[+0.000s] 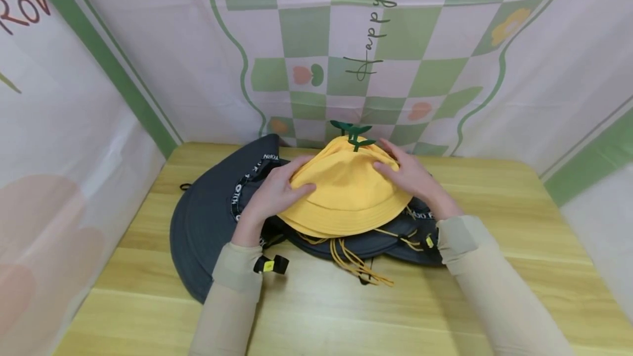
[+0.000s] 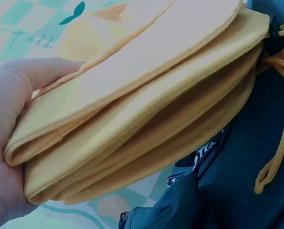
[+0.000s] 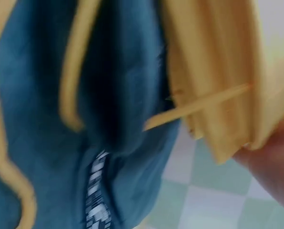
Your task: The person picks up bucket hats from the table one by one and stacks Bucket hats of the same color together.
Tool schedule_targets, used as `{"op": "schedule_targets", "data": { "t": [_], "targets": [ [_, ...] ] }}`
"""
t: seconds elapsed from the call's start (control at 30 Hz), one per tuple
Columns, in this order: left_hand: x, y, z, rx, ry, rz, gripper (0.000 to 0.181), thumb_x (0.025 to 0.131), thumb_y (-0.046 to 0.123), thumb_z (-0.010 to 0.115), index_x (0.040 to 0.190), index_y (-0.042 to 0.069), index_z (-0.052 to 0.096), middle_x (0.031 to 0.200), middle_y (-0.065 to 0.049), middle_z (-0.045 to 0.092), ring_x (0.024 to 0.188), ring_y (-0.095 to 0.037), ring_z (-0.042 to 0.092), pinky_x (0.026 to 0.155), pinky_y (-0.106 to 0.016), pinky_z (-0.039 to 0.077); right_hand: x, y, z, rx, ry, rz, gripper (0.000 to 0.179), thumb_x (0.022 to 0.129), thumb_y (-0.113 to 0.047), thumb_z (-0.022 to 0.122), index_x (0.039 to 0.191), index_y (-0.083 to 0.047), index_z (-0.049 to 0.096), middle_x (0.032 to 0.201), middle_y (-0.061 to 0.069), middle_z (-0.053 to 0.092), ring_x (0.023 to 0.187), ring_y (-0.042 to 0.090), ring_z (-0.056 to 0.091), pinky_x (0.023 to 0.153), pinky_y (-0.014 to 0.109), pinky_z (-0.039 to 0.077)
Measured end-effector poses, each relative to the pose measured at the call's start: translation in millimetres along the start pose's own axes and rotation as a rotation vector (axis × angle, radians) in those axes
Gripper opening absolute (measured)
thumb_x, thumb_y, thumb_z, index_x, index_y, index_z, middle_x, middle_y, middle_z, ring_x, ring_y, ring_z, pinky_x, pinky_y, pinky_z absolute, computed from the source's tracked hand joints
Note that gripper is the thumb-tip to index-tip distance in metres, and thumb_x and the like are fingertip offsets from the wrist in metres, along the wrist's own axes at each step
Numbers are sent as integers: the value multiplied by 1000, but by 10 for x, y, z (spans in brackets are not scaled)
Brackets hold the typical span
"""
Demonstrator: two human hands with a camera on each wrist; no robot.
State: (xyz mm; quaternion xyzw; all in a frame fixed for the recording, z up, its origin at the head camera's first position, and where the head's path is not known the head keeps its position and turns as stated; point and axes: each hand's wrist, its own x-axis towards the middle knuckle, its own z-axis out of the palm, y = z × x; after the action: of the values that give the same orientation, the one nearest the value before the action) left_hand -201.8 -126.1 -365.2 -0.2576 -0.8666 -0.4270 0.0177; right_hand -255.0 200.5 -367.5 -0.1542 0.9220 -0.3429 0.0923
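A stack of yellow bucket hats (image 1: 348,191) with green sprouts (image 1: 357,133) on top is between my two hands. My left hand (image 1: 279,188) grips the stack's left side, thumb in front; in the left wrist view several layered yellow brims (image 2: 142,119) lie in that hand's grasp. On the right side, my right hand (image 1: 410,174) holds the stack, its thumb on the crown. Yellow cords (image 1: 353,262) hang from the brims. Beneath and behind are dark navy hats (image 1: 207,207) with black lettered bands, spread to both sides; how many is hidden.
A wooden table (image 1: 316,312) carries the hats. Behind it hangs a green-and-white checked cloth (image 1: 351,32), and a printed cloth (image 1: 64,142) stands along the left. A black strap piece with a yellow tag (image 1: 271,265) lies beside the left wrist.
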Motion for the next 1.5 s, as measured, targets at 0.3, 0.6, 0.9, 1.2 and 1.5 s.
{"op": "schedule_targets", "data": {
  "t": [0.3, 0.6, 0.9, 1.2, 1.5],
  "targets": [
    [2, -17, 10, -111, 10, 24, 53, 94, 26, 71, 143, 19, 53, 129, -8, 67, 97, -20, 67, 83, -36, 53, -71, 140, -48, 57, 33, -21, 75, 98, -47, 58, 157, -9, 30, 154, 24, 40, 139, 43, 42, 112, 59, 34],
    [54, 87, 144, -254, 2, -1, 55, 94, 26, 71, 145, 24, 50, 134, -4, 62, 103, -18, 64, 88, -36, 52, -234, 69, -283, -16, 168, -44, 47, 98, -44, 61, 126, -7, 61, 108, 17, 65, 85, 23, 59, 74, 29, 45],
    [126, 211, 404, -276, 30, -16, 56, 94, 27, 70, 146, 25, 49, 138, -5, 60, 110, -19, 63, 91, -36, 51, -399, 68, -558, -39, 234, -77, 27, 98, -36, 63, 100, -8, 62, 79, 8, 56, 63, 15, 50, 58, 27, 40],
    [159, 212, 594, -242, -15, -135, 66, 93, 41, 69, 151, 31, 39, 138, -5, 60, 109, -19, 64, 91, -39, 52, -481, 181, -584, -72, 313, -131, 22, 97, -29, 66, 93, -8, 64, 74, 6, 56, 61, 12, 47, 58, 25, 37],
    [143, 262, 658, -149, -204, -225, 65, 91, 57, 65, 142, 21, 49, 108, 0, 66, 88, -13, 64, 82, -31, 52, -555, 304, -647, -84, 375, -170, 17, 96, -23, 68, 101, -7, 69, 86, 3, 64, 71, 5, 49, 66, 18, 36]
  ]
}}
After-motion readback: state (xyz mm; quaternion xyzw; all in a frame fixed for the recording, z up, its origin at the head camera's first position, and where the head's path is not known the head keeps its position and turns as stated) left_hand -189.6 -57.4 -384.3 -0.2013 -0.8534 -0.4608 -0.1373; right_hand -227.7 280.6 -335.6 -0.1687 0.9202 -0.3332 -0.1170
